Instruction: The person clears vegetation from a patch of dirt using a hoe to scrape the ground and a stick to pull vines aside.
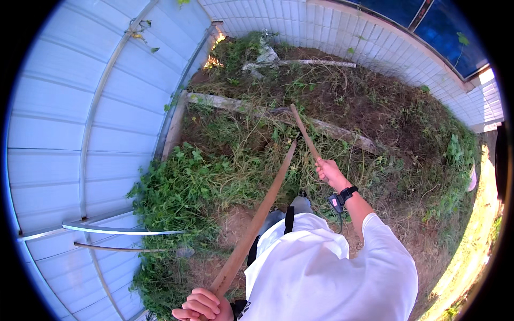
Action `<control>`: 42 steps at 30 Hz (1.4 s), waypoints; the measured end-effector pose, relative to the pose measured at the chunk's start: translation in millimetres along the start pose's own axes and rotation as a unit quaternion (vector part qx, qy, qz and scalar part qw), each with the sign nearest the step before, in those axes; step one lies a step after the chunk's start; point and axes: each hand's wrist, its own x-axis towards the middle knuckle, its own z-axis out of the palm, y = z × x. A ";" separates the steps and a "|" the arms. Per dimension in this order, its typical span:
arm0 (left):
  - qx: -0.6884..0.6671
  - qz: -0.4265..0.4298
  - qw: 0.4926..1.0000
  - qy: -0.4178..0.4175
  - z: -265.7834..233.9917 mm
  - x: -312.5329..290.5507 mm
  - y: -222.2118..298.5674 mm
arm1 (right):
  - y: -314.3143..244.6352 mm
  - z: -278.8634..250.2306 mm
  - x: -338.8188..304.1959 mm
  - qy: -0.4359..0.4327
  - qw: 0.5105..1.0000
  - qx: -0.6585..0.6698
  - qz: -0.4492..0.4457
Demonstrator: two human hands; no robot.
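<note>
Wrapped round the thick near end of a long wooden pole (257,219), my left hand (203,306) is at the lower edge. The pole slants up and away to the right, its thin far tip over the cut weeds. My right hand (329,172), with a black strap and small device (342,198) on the wrist, grips a shorter wooden handle (304,132). That handle points away and slightly left, reaching a wooden beam (230,102) on the ground. Something dark lies by its far end; I cannot tell whether it is attached. Pulled and tangled weeds (257,176) lie beneath both.
A pale metal-panel wall (59,123) runs along the left, with a metal bar (128,231) sticking out low. Leafy green plants (171,187) grow beside it. A white tiled wall (375,40) closes the far side. Another pale beam (316,63) lies farther back.
</note>
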 end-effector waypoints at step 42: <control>-0.065 0.032 0.984 -0.161 27.3 -21.6 -2.8 | 103.8 -308.6 -115.0 0.348 0.509 -0.784 0.074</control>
